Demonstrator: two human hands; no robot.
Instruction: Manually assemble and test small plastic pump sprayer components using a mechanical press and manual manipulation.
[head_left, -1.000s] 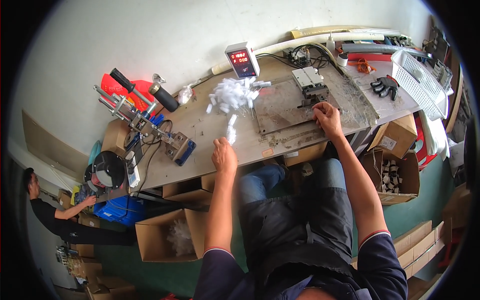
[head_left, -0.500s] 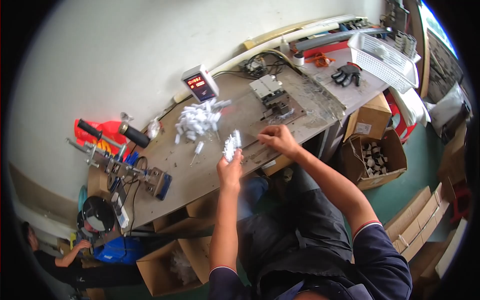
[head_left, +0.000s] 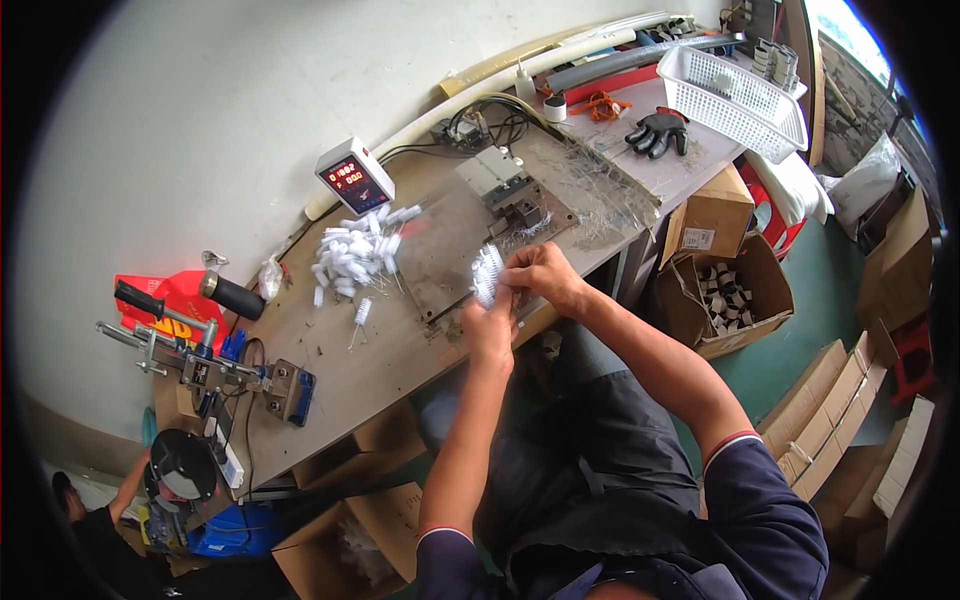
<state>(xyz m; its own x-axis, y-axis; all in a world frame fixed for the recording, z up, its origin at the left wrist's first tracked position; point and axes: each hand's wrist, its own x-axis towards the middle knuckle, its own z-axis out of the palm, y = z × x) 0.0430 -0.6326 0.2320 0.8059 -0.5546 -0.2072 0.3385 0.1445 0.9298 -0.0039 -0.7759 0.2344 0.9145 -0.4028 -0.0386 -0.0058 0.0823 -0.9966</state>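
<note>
1. While both hands met above the near edge of the workbench point(head_left: 400, 370), the left hand point(head_left: 490, 335) was closed around a small bundle of white parts point(head_left: 487, 275), which stood up out of its fist at about twelve o'clock from the knuckles.
2. At roughly two o'clock from the left hand, the right hand point(head_left: 545, 280) had its fingertips pinched at the side of that bundle; whether it held a single piece or only touched the bundle could not be told.
3. Judging from this, the step in hand was sorting or squaring the bundle. It would go best with the left fist kept steady and upright, the right fingers working one piece at a time, and the bundle held over the bench so that a dropped piece would land on the wood.
4. At ten o'clock from the hands, well apart, lay a loose heap of white parts point(head_left: 355, 255) of the same kind, with one stray piece point(head_left: 360, 312) nearer.
5. Behind the heap, at eleven o'clock, stood a small counter box with red digits point(head_left: 353, 177).
6. At one o'clock sat a grey fixture point(head_left: 505, 185) on a metal plate.
7. Farther out at two o'clock lay a black glove point(head_left: 657, 130) and a white plastic basket point(head_left: 735, 90).
8. At nine o'clock, a clamp tool with a black handle point(head_left: 215, 350) was fixed on the bench's left end.
</note>
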